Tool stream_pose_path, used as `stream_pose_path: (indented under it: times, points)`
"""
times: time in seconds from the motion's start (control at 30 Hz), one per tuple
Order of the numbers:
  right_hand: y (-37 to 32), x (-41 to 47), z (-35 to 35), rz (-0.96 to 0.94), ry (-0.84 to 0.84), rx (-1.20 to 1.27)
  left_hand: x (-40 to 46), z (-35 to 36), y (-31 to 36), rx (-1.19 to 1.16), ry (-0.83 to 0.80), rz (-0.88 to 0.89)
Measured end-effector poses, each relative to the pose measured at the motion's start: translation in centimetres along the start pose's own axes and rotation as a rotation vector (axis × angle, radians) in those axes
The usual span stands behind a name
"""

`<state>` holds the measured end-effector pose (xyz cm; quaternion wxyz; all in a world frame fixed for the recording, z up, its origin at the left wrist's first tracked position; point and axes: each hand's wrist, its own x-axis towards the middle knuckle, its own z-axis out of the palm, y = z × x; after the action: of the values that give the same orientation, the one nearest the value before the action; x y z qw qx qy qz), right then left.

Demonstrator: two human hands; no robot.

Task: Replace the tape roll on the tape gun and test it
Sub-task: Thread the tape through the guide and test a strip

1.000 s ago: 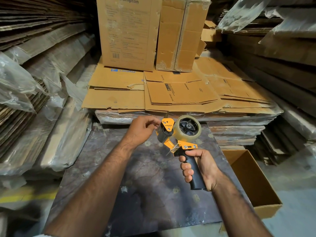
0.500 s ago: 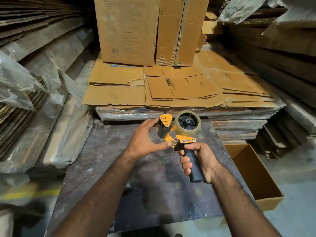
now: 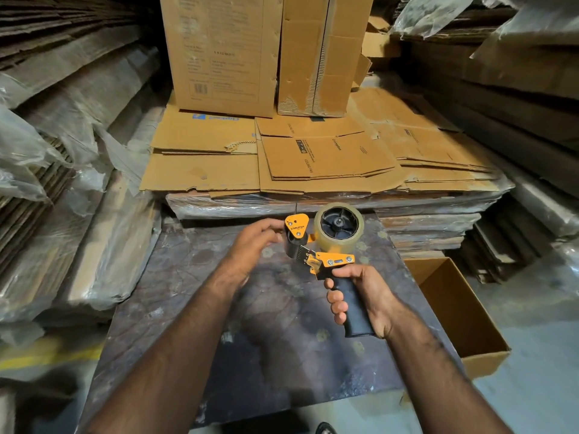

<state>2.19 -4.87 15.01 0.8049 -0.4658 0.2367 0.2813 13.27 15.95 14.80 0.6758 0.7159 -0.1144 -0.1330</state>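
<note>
**Tape gun held over dark tabletop amid stacked cardboard**

A dark, mottled tabletop (image 3: 194, 308) was hemmed in on every side by cardboard. Flattened cartons (image 3: 313, 158) were piled on a plastic-wrapped stack directly behind it, and two upright boxes (image 3: 225, 51) were stood on top of those. Plastic-wrapped bundles of board (image 3: 94, 239) were leaned along the left, and an open cardboard box (image 3: 460, 311) was set on the floor just to the right of the table.

The print on the upright boxes was too blurred to be read, and both forearms were cut off by the lower edge of the view. The loose end of the tape could not be made out.

The tape gun (image 3: 326, 261) was held above the far part of the tabletop, its clear tape roll (image 3: 340, 242) seated on the black hub. Its black handle was clasped in the right hand (image 3: 363, 296), fingers wrapped fully around it. The left hand (image 3: 250, 245) was brought up to the gun's front end beside the orange guard plate (image 3: 297, 229), its fingers loosely curved; whether anything was pinched between them could not be told.
</note>
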Motion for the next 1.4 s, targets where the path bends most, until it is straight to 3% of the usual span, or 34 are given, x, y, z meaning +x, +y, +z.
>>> stream_pose_path:
  times: [0.17,0.4,0.53,0.6,0.73,0.87,1.2,1.4]
  points:
    - [0.0,0.4,0.2,-0.149,0.146,-0.189,-0.1,0.4,0.3,-0.282,0.147,-0.123]
    - [0.6,1.6,-0.9,-0.425,0.480,-0.541,-0.5,-1.1,-0.1,-0.274,0.194,-0.162]
    - [0.9,2.2,-1.8,-0.501,0.796,-1.086,-1.3,-1.4,-1.0,-0.277,0.209,-0.165]
    - [1.2,2.4,-1.9,-0.512,0.869,-1.285,-1.7,-1.4,-1.5,-0.273,0.213,-0.164]
    - [2.3,2.8,-1.1,-0.478,0.938,-1.610,-2.1,-1.1,-2.9,-0.261,0.158,-0.274]
    - [3.9,3.2,-1.1,-0.659,1.040,-1.847,-2.8,0.0,-4.3,-0.267,-0.008,-0.417]
    - [6.5,3.3,-2.9,-0.641,0.987,-1.970,-4.7,1.3,-6.8,-0.104,-0.084,-0.339]
    - [6.3,2.1,-5.0,-0.533,0.913,-1.823,-3.9,3.8,-5.4,0.039,-0.085,-0.513]
